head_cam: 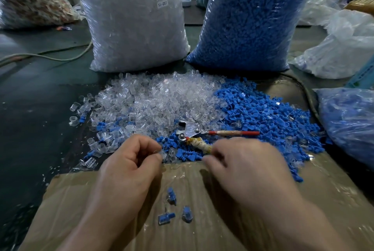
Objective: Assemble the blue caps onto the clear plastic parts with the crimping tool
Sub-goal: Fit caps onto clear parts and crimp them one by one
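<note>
1. Left hand: the fingers are curled. A small clear plastic part appears to be pinched between thumb and forefinger, though that spot is blurred.
2. Right hand: it is held knuckles-up, with the fingertips laid at the near end of the yellowish tape-wrapped handle. Whether the handle is actually gripped cannot be told, as the undersides of the fingers are hidden.
3. The crimping tool, with a bright metal head and two long handles, lies on the mixed loose parts just beyond both hands. It is at the far edge of the tape-covered brown cardboard sheet.
4. Key relation: the tool head is pointed away and to the left, into the loose heap of clear plastic parts.
   - The handles are splayed apart.
   - The long axis of the thin red handle runs almost straight to the right, over the heap of blue caps.
   - The wrapped handle is angled back towards the right hand.
5. The right hand is judged nearer to both handles, and the left hand nearer to the head.
6. The next move is judged to call for the wrapped handle to be closed upon first. The red one lies farther off and must be gathered in.
7. Three assembled blue-and-clear pieces are noted on the cardboard between the forearms.
8. Two tall plastic sacks stand behind the heaps: a clear-filled sack and a blue-filled sack.
</note>
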The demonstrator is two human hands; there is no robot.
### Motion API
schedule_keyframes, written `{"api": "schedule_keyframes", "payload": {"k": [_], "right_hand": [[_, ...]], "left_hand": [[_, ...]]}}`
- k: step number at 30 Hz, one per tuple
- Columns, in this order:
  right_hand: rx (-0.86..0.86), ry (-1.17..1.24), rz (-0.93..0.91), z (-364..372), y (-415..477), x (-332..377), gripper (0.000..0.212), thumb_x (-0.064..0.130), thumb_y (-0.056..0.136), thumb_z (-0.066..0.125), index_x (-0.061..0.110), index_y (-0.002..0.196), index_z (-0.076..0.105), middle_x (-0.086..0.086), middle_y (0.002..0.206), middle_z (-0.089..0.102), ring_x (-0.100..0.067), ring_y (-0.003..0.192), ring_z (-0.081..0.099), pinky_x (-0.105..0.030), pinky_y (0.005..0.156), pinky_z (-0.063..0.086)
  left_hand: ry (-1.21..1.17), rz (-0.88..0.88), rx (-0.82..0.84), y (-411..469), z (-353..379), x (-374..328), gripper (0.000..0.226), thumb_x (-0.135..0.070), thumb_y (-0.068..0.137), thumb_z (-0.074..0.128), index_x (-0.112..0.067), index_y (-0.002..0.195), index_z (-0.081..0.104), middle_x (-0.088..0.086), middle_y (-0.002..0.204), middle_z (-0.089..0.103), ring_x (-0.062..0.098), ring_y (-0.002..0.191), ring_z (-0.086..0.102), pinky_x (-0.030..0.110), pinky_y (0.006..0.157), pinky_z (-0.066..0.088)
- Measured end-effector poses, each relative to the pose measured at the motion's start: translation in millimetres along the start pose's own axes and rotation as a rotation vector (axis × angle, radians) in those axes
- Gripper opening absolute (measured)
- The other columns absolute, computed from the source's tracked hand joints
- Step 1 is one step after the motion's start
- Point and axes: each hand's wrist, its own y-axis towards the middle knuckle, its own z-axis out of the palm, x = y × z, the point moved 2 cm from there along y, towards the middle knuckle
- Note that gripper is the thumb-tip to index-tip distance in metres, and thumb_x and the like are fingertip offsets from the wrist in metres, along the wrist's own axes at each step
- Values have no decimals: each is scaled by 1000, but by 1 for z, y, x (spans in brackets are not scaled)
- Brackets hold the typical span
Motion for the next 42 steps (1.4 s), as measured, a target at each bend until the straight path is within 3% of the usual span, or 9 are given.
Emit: {"api": "schedule_keyframes", "payload": {"k": [5, 8, 13, 17, 21, 24, 29, 36, 42], "right_hand": [[42, -17, -109, 17, 1, 21, 36, 60, 95, 37, 31, 114, 48, 5, 92, 50, -21, 72, 48, -29, 47, 27], [41, -37, -137, 21, 10, 28, 42, 60, 96, 35, 30, 123, 45, -1, 107, 51, -26, 85, 56, -31, 48, 19], [-3, -1, -203, 29, 17, 34, 30, 53, 97, 38, 27, 101, 53, 2, 96, 57, -25, 80, 60, -33, 51, 31], [-39, 68, -217, 35, 18, 30, 25, 51, 97, 41, 30, 84, 38, 7, 87, 53, -21, 77, 55, -34, 56, 33], [-98, 187, -185, 35, 16, 20, 28, 51, 99, 35, 28, 90, 48, 10, 89, 58, -16, 83, 55, -37, 68, 43], [-140, 405, -205, 29, 13, 20, 22, 41, 100, 44, 27, 100, 61, 11, 90, 63, -8, 87, 52, -28, 77, 42], [-129, 772, -176, 24, 7, 27, 5, 35, 94, 60, 32, 97, 62, 17, 79, 64, -2, 74, 59, -19, 63, 44], [-217, 828, -255, 20, 4, 30, 8, 27, 86, 70, 31, 93, 73, 9, 85, 62, -9, 86, 61, -20, 72, 47], [-179, 724, -276, 20, 2, 33, 20, 32, 91, 58, 30, 105, 71, 14, 95, 67, -1, 95, 61, -21, 81, 47]], "left_hand": [[77, 16, -14, 1, 1, 4, 15, -31, 83, 69, -42, 91, 65, -12, 66, 69, 4, 54, 59, 39, 57, 55], [92, 16, -4, 1, 1, 6, 17, -28, 84, 70, -41, 92, 65, -10, 65, 68, 7, 55, 59, 44, 58, 56], [97, 40, 3, 1, 2, 6, 13, -33, 84, 68, -40, 94, 65, -11, 66, 68, 7, 57, 61, 45, 59, 57], [107, 55, -2, 0, 2, 8, 8, -39, 85, 66, -41, 92, 65, -14, 69, 70, 4, 58, 62, 37, 57, 54], [21, 25, -16, 0, 3, 9, 6, -34, 88, 68, -39, 90, 67, -6, 67, 70, 12, 57, 62, 40, 57, 57], [-118, -1, -29, 0, 5, 7, 6, -29, 85, 69, -35, 85, 68, 0, 63, 69, 11, 49, 60, 21, 44, 49], [-352, -70, 53, 0, 10, 3, 19, -11, 90, 69, -28, 81, 70, 4, 59, 65, 12, 49, 58, 19, 44, 45], [-559, -193, 83, 0, 12, -1, 17, -10, 88, 68, -25, 86, 74, 9, 58, 62, 17, 43, 51, 27, 40, 43], [-583, -144, 105, -2, 16, -7, 24, 0, 85, 68, -22, 77, 75, 8, 61, 64, 15, 51, 60, 21, 40, 44]]}}
